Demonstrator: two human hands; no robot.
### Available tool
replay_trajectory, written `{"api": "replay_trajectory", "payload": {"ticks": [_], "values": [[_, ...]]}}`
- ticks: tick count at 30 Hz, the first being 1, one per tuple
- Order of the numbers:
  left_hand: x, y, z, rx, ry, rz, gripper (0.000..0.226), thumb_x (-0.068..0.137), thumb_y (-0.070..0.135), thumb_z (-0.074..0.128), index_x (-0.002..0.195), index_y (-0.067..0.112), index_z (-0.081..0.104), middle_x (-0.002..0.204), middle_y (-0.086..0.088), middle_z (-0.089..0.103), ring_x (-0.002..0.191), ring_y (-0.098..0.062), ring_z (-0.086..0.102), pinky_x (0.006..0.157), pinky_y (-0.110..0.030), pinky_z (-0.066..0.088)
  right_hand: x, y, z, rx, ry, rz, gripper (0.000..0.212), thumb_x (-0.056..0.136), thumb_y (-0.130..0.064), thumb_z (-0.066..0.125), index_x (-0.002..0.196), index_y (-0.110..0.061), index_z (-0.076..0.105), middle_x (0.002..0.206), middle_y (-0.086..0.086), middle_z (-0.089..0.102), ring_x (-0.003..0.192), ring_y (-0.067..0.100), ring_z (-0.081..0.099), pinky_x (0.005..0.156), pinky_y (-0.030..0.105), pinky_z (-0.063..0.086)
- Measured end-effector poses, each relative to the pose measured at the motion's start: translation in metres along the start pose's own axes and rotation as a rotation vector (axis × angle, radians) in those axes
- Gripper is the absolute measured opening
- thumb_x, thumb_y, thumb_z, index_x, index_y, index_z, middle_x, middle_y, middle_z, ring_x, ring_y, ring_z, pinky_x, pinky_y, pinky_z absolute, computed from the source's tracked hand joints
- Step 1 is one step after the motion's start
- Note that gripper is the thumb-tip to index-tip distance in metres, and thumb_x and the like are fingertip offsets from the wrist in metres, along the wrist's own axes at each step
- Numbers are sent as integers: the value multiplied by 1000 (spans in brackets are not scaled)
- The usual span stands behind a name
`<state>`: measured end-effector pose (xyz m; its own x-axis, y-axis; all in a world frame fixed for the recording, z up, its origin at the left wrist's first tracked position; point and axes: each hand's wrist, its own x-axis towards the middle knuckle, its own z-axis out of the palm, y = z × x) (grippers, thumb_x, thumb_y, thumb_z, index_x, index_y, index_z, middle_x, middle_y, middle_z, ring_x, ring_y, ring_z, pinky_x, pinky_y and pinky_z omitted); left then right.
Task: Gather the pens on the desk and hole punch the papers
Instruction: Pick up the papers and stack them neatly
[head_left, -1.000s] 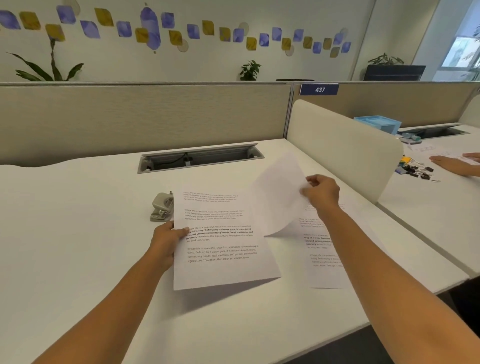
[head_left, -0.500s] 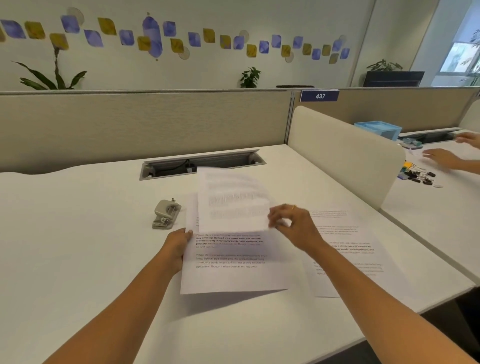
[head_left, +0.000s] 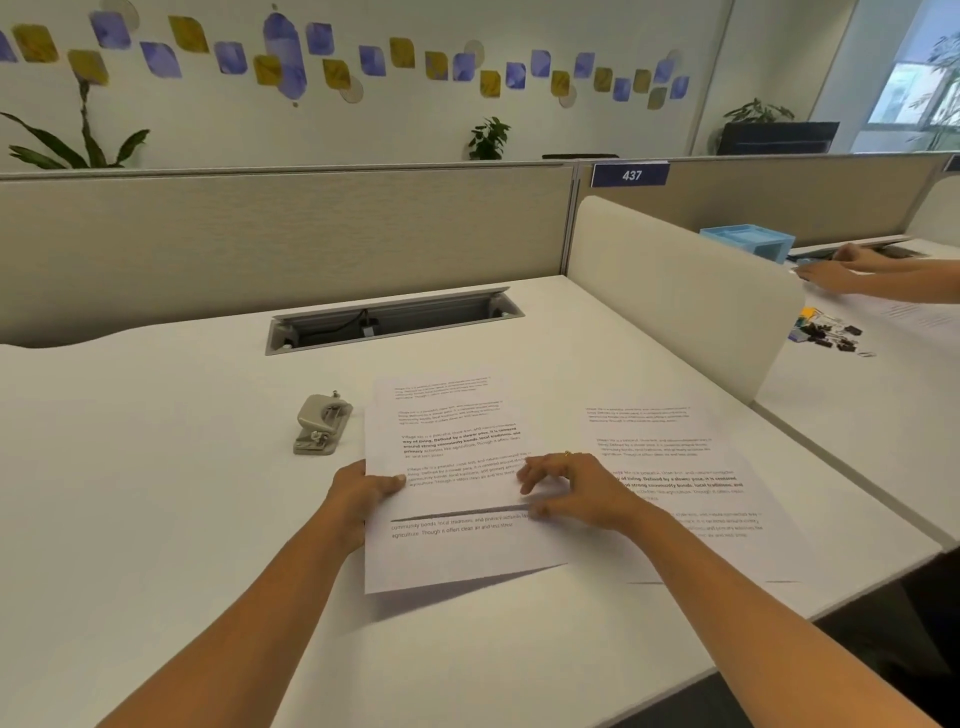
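A stack of printed papers (head_left: 452, 551) is held a little above the white desk (head_left: 156, 493), its near edge lifted. My left hand (head_left: 358, 491) grips the stack's left edge, thumb on top. A top sheet (head_left: 447, 426) lies offset on the stack, and my right hand (head_left: 571, 488) pinches its lower right edge. Another printed sheet (head_left: 691, 467) lies flat on the desk to the right, partly under my right forearm. A grey hole punch (head_left: 321, 423) stands just left of the papers. No pens are in view.
An open cable tray (head_left: 395, 319) is set into the desk behind the papers. A beige partition (head_left: 680, 291) closes the right side. Beyond it, another person's hands (head_left: 841, 270) work near a blue tray (head_left: 748, 241) and binder clips (head_left: 826, 332).
My right hand carried a sheet from the right pile over to the left stack and laid it down on top. My left hand kept its hold on the stack.
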<state>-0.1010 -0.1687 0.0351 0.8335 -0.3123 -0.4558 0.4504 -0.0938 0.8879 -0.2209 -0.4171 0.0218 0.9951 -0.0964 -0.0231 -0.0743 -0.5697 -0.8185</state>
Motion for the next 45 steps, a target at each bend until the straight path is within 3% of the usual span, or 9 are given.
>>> {"api": "replay_trajectory", "payload": {"ticks": [4,6,11,14,17,24,33,39,45], "values": [[8,-4,1,60,17,55,33,81,-10,57,112,3,58,110,-19,64,92,-38,64,84,-52,52,-3,7,-11,-14,208,143,14,74,-27,77,85,-20,71,101,-6,70,101,6,59,87,19,39],[12,-6,2,68,21,78,34,82,-10,57,113,4,57,108,-18,64,89,-36,64,80,-49,53,-3,14,-21,-120,384,228,9,82,-17,67,88,-12,71,104,4,69,103,17,59,86,28,44],[17,-5,5,54,16,100,34,83,-9,56,112,7,55,109,-17,63,90,-37,63,78,-48,52,-18,35,-56,-288,748,515,30,84,4,48,103,-10,66,119,10,60,106,27,56,80,29,44],[18,-4,8,40,10,101,38,84,-9,55,119,4,53,113,-18,62,93,-38,62,81,-50,51,-27,45,-75,-508,754,783,34,85,-12,53,119,-14,57,126,10,55,119,29,46,101,41,37],[19,-4,12,21,-2,92,39,84,-10,54,121,3,52,116,-19,61,92,-37,62,76,-46,51,-32,48,-77,-550,600,965,46,88,-41,50,126,-15,47,130,12,48,125,29,39,104,47,31],[21,-2,15,-8,-18,73,42,85,-10,54,125,2,50,120,-21,60,92,-37,61,72,-45,51,-16,42,-65,-534,590,844,57,85,-52,54,130,-17,46,133,11,44,125,31,37,99,42,34],[20,0,6,-29,2,87,38,85,-11,52,119,4,54,120,-22,60,91,-36,60,78,-47,49,-17,34,-89,-396,565,1063,99,56,-57,81,132,-12,34,135,15,44,128,32,37,102,43,31],[24,4,2,-49,15,90,42,85,-11,52,124,3,51,121,-23,59,90,-35,60,75,-45,49,-12,34,-95,-292,552,1060,85,59,-43,85,124,-7,43,127,14,54,121,34,48,99,42,35],[24,9,-2,-52,37,137,45,84,-11,53,126,5,50,117,-19,61,91,-34,60,76,-45,49,-6,19,-101,-276,725,841,48,78,-12,70,119,-3,46,117,18,59,105,36,59,73,35,44]]}}
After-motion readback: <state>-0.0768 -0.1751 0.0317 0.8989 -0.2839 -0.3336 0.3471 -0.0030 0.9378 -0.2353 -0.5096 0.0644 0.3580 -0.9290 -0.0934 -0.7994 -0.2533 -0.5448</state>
